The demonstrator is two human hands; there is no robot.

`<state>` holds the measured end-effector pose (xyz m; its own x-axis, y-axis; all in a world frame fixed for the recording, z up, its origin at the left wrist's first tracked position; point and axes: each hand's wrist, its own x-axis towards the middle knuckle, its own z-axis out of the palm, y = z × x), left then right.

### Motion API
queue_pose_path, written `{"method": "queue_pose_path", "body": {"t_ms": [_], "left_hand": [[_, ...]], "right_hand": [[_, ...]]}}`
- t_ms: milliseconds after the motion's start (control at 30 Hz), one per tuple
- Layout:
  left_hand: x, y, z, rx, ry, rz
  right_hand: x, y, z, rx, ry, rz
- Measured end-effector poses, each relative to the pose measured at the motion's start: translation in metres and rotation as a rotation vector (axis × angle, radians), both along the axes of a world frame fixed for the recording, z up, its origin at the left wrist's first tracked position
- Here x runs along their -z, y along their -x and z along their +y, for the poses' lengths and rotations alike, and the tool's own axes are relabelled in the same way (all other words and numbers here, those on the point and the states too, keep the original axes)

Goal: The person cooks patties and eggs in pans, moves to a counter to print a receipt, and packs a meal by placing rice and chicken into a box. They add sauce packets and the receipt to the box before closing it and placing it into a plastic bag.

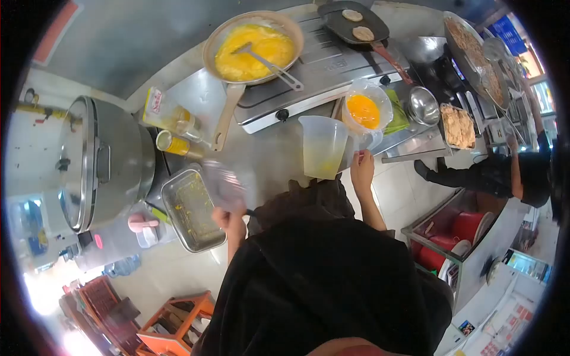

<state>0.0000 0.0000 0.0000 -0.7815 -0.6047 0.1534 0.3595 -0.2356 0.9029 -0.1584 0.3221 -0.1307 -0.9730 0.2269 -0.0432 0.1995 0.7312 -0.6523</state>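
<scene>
My left hand (230,221) is closed around what looks like a metal whisk (225,183), smeared by motion, above the counter beside a steel tray (196,210) with yellow egg residue. My right hand (362,171) is pinched at the handle side of a clear plastic jug (323,145) with a little yellow liquid low inside. Just beyond that hand stands a second clear jug (367,107) holding orange-yellow egg yolks. On the stove, a frying pan (254,47) contains yellow egg, with a grey slotted spatula (270,62) resting in it.
A square pan (350,25) with two patties sits at the back. A large steel cooker (116,160) stands left, near a yellow-labelled can (172,143) and a bottle (187,124). Right are a steel bowl (423,105), a food-filled tray (457,126) and another person (493,172).
</scene>
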Motion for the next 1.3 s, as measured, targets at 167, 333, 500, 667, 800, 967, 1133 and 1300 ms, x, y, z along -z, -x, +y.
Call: {"method": "queue_pose_path", "body": {"t_ms": [167, 333, 500, 667, 800, 967, 1133, 1300], "left_hand": [[-0.03, 0.072, 0.047, 0.612, 1.136, -0.048], [0.015, 0.126, 0.076, 0.668, 1.171, -0.101], [0.03, 0.193, 0.101, 0.785, 1.427, -0.526], [0.063, 0.232, 0.114, 0.76, 1.299, -0.653], [0.064, 0.236, 0.109, 0.859, 1.326, -0.555], [0.045, 0.214, 0.102, 0.886, 1.318, -0.591], [0.039, 0.204, 0.099, 0.909, 1.319, -0.595], [0.048, 0.192, 0.095, 0.889, 1.329, -0.514]], "right_hand": [[0.01, 0.022, 0.023, 0.035, -0.051, 0.003], [0.012, 0.033, 0.026, -0.071, -0.184, -0.121], [0.021, 0.048, 0.029, -0.168, 0.109, -0.246], [0.038, 0.06, 0.042, -0.289, 0.553, -0.461], [0.022, 0.056, 0.059, -0.547, 0.688, -0.745], [0.06, 0.077, 0.034, -0.275, 1.084, -0.483], [0.144, 0.131, -0.006, -0.119, 1.515, -0.556], [0.079, 0.159, -0.081, -0.007, -0.023, -0.224]]}}
